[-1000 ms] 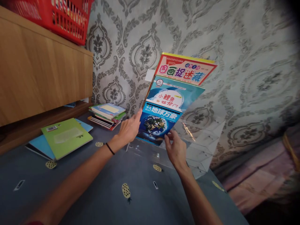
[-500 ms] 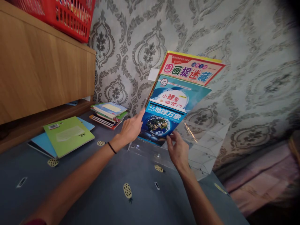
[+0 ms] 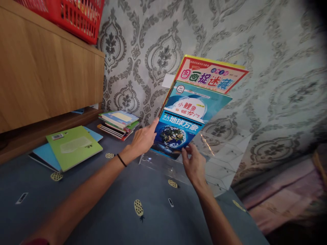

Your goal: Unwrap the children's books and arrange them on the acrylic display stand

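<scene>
A dark blue book with a globe on its cover [image 3: 171,134] leans in the front of a clear acrylic rack [image 3: 222,170]. At its left edge my left hand [image 3: 143,139] is closed, thumb or forefinger pointing up along the side. My right hand [image 3: 195,165] pinches the same book near its lower right edge. Behind it, a teal book [image 3: 204,100] and a pink book with a red border and yellow edge [image 3: 206,75] stand in higher tiers. The fingers behind the blue book are partly hidden.
A green book [image 3: 74,149] lies over blue ones [image 3: 46,154] on the grey pineapple-print tablecloth [image 3: 109,211]. Behind them is a stack of books [image 3: 119,122]. A wooden cabinet [image 3: 51,68] carrying a red basket [image 3: 76,20] stands left, against a patterned wall [image 3: 163,44].
The view has shifted very slightly. Both hands keep the same place on the blue book, and the books stand as before.
</scene>
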Tool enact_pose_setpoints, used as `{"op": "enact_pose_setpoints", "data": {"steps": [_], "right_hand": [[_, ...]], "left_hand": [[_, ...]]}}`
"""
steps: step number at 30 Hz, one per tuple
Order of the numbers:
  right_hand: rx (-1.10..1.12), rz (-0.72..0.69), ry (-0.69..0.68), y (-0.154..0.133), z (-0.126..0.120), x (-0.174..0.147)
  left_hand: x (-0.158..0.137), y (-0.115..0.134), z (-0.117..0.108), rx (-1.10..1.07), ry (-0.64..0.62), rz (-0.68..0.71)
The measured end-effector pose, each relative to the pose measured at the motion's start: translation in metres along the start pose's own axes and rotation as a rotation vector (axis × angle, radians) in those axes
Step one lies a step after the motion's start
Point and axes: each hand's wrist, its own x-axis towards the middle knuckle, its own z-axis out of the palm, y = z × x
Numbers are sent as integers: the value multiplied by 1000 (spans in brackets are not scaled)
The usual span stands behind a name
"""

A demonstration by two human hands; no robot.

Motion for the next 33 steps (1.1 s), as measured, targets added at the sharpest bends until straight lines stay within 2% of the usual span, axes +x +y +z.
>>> {"op": "enact_pose_setpoints", "data": {"steps": [4,11,17,24,33], "right_hand": [[11,11,-23,2,-1,1],[47,6,-15,1,-4,2],[68,52,5,-6,-9,1],[124,59,8,-10,-11,1],[142,65,37,-12,-18,3]], "left_hand": [[1,-2,-7,52,-44,-22],[3,-16,-9,39,-43,53],[4,-23,-11,42,-62,64],[2,-24,-13,-33,-19,98],[0,-21,-16,-17,27,85]]}}
